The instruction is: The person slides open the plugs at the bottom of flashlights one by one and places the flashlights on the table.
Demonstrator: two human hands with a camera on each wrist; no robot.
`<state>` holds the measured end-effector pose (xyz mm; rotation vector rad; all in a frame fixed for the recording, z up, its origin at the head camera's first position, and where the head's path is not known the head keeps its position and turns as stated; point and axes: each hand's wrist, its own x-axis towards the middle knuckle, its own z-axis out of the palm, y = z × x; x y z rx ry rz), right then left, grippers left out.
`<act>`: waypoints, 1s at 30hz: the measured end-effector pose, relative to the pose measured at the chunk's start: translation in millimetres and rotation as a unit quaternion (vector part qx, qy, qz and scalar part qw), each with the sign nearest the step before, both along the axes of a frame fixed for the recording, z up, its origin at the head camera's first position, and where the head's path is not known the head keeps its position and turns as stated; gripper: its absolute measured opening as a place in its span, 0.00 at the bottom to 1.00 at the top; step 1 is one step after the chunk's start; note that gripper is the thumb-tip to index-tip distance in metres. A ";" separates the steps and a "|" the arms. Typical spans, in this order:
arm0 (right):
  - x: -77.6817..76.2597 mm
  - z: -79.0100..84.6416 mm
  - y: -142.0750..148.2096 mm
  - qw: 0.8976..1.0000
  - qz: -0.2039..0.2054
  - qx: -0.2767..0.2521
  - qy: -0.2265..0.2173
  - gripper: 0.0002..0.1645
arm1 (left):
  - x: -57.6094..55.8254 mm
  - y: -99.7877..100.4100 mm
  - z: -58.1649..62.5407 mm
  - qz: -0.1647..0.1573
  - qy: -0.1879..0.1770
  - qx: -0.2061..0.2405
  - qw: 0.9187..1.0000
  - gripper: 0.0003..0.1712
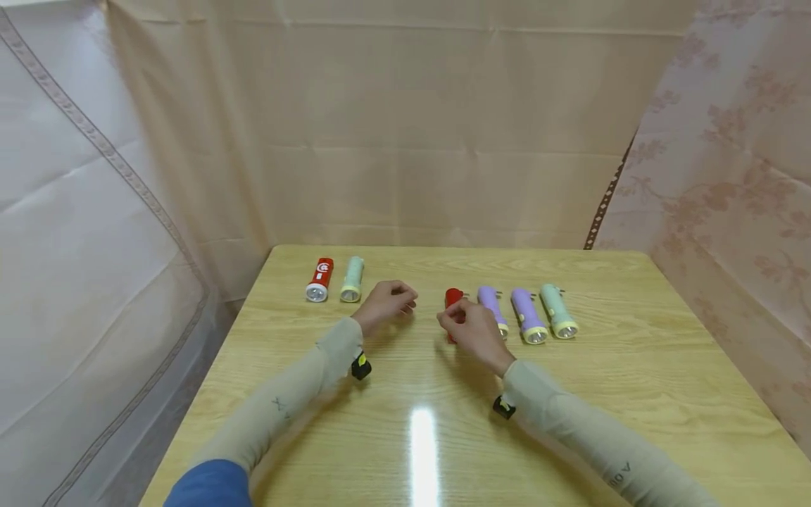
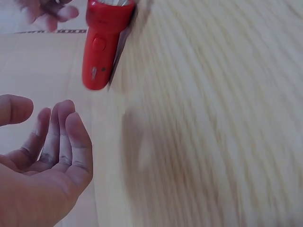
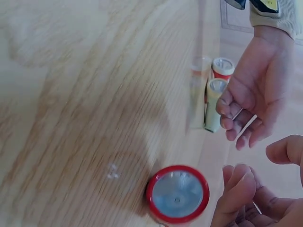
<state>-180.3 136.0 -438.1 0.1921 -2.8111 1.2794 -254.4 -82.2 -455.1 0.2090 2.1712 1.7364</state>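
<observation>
The red flashlight (image 2: 101, 49) lies apart, below the right hand's (image 1: 478, 331) fingers (image 3: 240, 193).

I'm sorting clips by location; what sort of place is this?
Probably a makeshift filming booth: cloth sheets hang on three sides of a wooden table with flashlights laid out on it.

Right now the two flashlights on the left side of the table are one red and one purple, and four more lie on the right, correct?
One colour is off: beside the red flashlight lies a pale green flashlight, not a purple one, as the head view shows. The rest is right.
</observation>
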 end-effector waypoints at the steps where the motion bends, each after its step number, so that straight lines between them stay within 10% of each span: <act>1: -0.1 -0.2 -1.2 1.000 0.002 0.001 -0.003 0.13 | -0.4 -3.1 0.7 0.004 -0.001 0.000 1.000 0.19; 30: -0.2 -7.2 -33.8 0.997 0.059 -0.005 -0.053 0.14 | -17.4 -67.4 26.0 0.099 0.002 0.018 0.995 0.14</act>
